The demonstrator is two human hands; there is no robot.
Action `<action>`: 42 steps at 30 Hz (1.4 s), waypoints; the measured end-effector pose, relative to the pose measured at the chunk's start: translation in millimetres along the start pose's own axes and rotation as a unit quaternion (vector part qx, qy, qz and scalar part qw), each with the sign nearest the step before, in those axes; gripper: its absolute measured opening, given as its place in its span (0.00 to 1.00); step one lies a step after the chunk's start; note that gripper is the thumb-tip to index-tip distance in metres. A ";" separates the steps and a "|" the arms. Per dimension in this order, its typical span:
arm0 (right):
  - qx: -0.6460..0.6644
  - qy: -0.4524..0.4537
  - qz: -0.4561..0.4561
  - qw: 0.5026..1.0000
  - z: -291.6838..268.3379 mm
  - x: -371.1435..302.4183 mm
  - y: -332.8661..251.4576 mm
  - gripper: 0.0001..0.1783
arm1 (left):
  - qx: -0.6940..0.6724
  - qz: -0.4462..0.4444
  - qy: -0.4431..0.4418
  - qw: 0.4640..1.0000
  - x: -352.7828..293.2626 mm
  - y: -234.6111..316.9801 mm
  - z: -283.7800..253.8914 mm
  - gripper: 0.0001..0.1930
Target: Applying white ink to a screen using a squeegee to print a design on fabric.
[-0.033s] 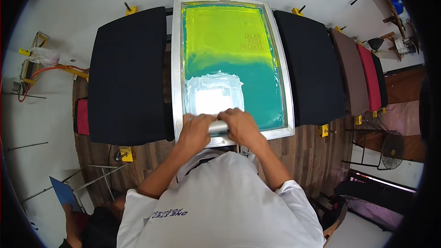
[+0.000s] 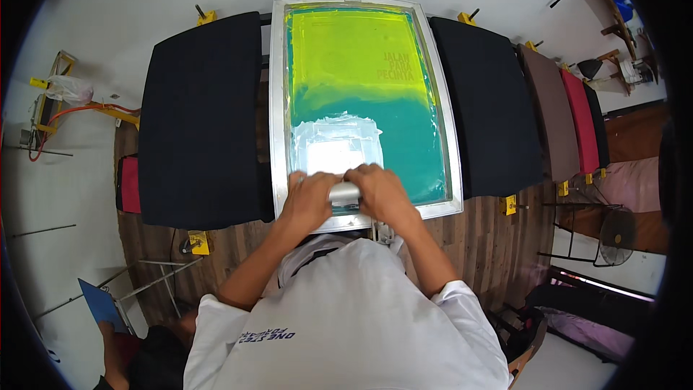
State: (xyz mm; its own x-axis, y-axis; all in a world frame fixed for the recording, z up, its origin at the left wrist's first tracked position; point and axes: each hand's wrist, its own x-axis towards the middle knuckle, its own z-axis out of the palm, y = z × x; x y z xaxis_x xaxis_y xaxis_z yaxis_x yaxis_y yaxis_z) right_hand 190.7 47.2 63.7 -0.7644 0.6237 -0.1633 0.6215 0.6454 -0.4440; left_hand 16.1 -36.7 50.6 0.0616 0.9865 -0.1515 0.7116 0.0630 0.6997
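Observation:
A silver squeegee (image 2: 345, 191) lies across the near end of a screen-printing frame (image 2: 280, 101). My left hand (image 2: 310, 202) is closed over its left part, and my right hand (image 2: 379, 193) grips the right part, leaving a short stretch of metal showing between them. The metal frame holds a teal mesh (image 2: 411, 144) with a yellow-green area (image 2: 339, 50) at the far end and faint lettering in it. White ink (image 2: 332, 155) covers a squarish patch just beyond my hands. The squeegee's blade is hidden from me.
Black fabric-covered boards (image 2: 202, 123) flank the frame, with brown and red boards (image 2: 577, 115) farther right. Yellow clamps (image 2: 510, 205) stick out at their ends. At lower left another person's hand (image 2: 107, 326) is by a blue panel (image 2: 103, 305). A fan (image 2: 617, 237) stands right.
Both my hands and the squeegee have shifted slightly away from my body, toward the white ink patch. The frame and boards stay where they were.

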 end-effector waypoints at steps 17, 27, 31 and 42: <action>0.021 -0.013 0.022 0.999 18.9 -40.6 -10.9 0.23 | 0.035 0.044 0.036 0.998 -39.1 5.8 34.3 0.24; -0.025 0.046 0.024 0.998 -20.1 44.5 49.5 0.21 | 0.023 0.044 0.086 0.995 76.6 -10.8 15.0 0.21; 0.015 0.047 0.015 0.999 -2.3 25.1 52.0 0.20 | 0.042 0.052 0.084 0.994 58.6 -12.6 33.0 0.20; 0.051 0.017 0.065 0.996 13.9 -68.1 2.4 0.31 | 0.044 0.048 0.008 0.998 -31.7 26.0 53.1 0.24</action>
State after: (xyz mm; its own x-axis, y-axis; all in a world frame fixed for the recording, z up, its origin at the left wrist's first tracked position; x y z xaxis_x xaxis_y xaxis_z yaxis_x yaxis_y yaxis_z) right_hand 241.9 0.1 61.5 -0.6712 0.7149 -0.1961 0.6929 0.5110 -0.5087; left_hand 69.8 -74.3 36.5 0.1219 0.9898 -0.0742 0.7613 -0.0453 0.6469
